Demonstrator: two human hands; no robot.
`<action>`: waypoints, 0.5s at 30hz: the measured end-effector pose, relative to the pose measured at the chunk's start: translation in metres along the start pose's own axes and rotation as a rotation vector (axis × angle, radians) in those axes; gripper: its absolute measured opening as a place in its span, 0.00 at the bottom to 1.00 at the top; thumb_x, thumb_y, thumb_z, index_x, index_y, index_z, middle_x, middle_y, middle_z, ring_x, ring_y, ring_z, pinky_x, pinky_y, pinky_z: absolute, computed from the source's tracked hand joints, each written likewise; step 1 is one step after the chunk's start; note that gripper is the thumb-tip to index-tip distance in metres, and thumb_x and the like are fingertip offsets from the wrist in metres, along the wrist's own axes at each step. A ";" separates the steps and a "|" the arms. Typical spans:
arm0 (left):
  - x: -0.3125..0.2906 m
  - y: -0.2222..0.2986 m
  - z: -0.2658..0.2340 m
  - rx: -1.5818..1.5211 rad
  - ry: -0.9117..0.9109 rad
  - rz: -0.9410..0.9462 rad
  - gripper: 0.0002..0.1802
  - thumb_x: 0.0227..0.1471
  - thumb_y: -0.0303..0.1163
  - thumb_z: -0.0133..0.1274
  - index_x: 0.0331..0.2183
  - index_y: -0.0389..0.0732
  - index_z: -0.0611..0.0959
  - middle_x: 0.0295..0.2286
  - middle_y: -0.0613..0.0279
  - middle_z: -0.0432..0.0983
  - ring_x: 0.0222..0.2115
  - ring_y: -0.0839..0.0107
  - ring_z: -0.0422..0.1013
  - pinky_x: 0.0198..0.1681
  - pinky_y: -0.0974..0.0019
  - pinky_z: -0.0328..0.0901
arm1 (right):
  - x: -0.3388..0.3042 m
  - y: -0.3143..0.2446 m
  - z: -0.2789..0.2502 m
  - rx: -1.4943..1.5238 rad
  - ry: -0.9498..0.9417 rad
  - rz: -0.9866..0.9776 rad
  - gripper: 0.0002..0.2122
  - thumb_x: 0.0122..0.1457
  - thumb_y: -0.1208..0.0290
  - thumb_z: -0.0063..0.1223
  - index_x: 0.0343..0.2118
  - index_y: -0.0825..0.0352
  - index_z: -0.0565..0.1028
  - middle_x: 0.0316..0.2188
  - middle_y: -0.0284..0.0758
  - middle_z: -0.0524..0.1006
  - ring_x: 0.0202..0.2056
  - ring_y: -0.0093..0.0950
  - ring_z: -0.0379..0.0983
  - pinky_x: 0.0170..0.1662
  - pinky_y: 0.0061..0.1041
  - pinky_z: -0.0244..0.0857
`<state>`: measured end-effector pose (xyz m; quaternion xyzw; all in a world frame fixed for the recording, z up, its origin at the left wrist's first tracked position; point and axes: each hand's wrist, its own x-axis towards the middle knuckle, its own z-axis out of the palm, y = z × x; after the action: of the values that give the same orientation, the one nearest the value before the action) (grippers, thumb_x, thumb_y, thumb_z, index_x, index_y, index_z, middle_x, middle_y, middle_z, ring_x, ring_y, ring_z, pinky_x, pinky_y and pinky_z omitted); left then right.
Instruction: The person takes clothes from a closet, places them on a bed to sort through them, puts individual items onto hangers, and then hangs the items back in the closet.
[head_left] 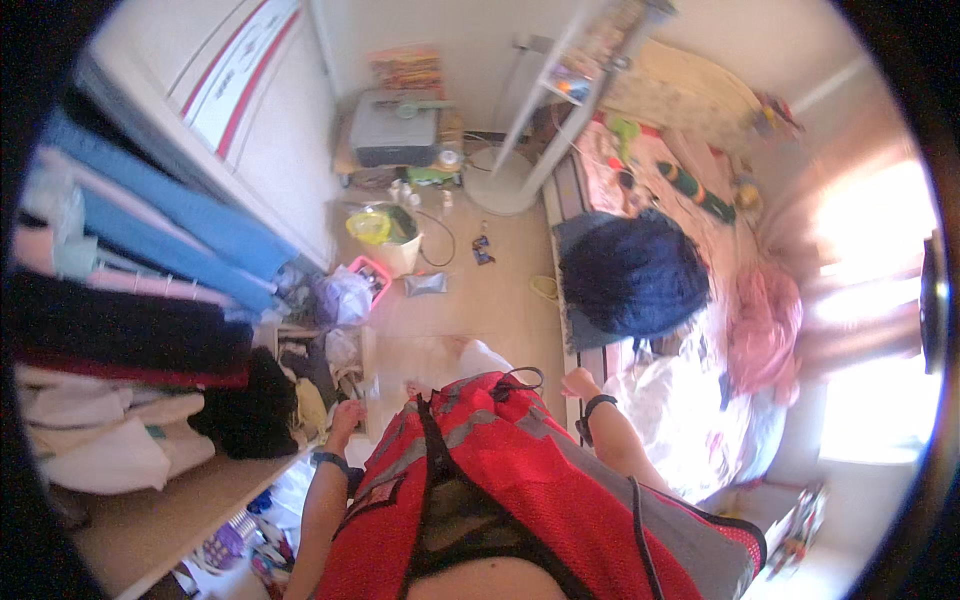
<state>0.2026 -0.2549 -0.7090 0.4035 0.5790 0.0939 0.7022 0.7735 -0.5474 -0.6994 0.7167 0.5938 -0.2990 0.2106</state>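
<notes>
My left hand (347, 416) hangs at my left side with its fingers curled in and no object showing in it. Nearest to it is a low open drawer (368, 362) holding crumpled clothes (340, 350). On the other side, my right hand (578, 384) is closed in a loose fist with nothing visible in it, close to the edge of the bed. A dark band (600, 402) circles the right wrist, and another dark band (330, 459) circles the left. Between the hands, a red and grey vest (540, 470) covers my body.
Hanging trousers (190, 225) and folded clothes fill an open wardrobe at left. The bed (690, 170) at right bears a dark bundle (635, 272) and pink cloth (765, 330). Ahead stand a bin (403, 257), a pink basket (384, 282), a grey box (395, 128) and a white stand (500, 185).
</notes>
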 end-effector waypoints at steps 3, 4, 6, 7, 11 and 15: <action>0.019 0.034 0.018 0.050 -0.096 0.098 0.10 0.56 0.33 0.49 0.35 0.37 0.77 0.27 0.60 0.77 0.27 0.70 0.74 0.30 0.67 0.69 | -0.033 0.005 0.061 0.639 -0.111 0.412 0.03 0.38 0.70 0.54 0.12 0.57 0.77 0.13 0.35 0.75 0.19 0.35 0.76 0.20 0.33 0.67; 0.026 0.042 0.023 0.133 -0.132 0.097 0.09 0.55 0.32 0.49 0.35 0.37 0.77 0.27 0.60 0.76 0.27 0.70 0.74 0.30 0.66 0.69 | -0.043 0.003 0.073 0.679 -0.063 0.368 0.04 0.39 0.70 0.53 0.12 0.58 0.77 0.14 0.35 0.75 0.19 0.34 0.76 0.20 0.33 0.67; 0.041 0.050 0.034 0.209 -0.212 0.076 0.08 0.54 0.31 0.50 0.35 0.37 0.78 0.26 0.60 0.77 0.26 0.70 0.74 0.30 0.66 0.69 | -0.060 0.001 0.086 0.241 -0.076 0.136 0.07 0.44 0.71 0.50 0.14 0.60 0.78 0.15 0.35 0.77 0.18 0.33 0.76 0.20 0.32 0.68; 0.049 0.051 0.040 0.203 -0.257 0.056 0.08 0.54 0.31 0.50 0.34 0.37 0.78 0.26 0.60 0.77 0.25 0.69 0.74 0.30 0.66 0.69 | -0.067 -0.001 0.088 0.568 0.052 0.197 0.08 0.46 0.71 0.49 0.15 0.62 0.78 0.16 0.36 0.77 0.18 0.32 0.76 0.20 0.31 0.69; 0.087 0.053 0.081 0.756 -0.523 0.226 0.08 0.53 0.31 0.50 0.32 0.37 0.78 0.26 0.58 0.77 0.23 0.67 0.74 0.28 0.66 0.69 | -0.100 0.010 0.101 1.319 0.172 0.518 0.12 0.52 0.69 0.46 0.19 0.68 0.78 0.19 0.38 0.79 0.19 0.29 0.77 0.22 0.28 0.71; 0.091 0.059 0.164 0.685 -0.609 0.172 0.08 0.53 0.32 0.51 0.32 0.38 0.79 0.27 0.57 0.77 0.24 0.67 0.74 0.28 0.66 0.70 | -0.141 0.056 0.133 1.145 0.243 0.515 0.12 0.52 0.69 0.45 0.19 0.69 0.78 0.20 0.39 0.79 0.18 0.29 0.76 0.23 0.28 0.71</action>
<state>0.3964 -0.2366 -0.7360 0.6679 0.3087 -0.1677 0.6561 0.7885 -0.7482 -0.7043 0.8643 0.1682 -0.4252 -0.2096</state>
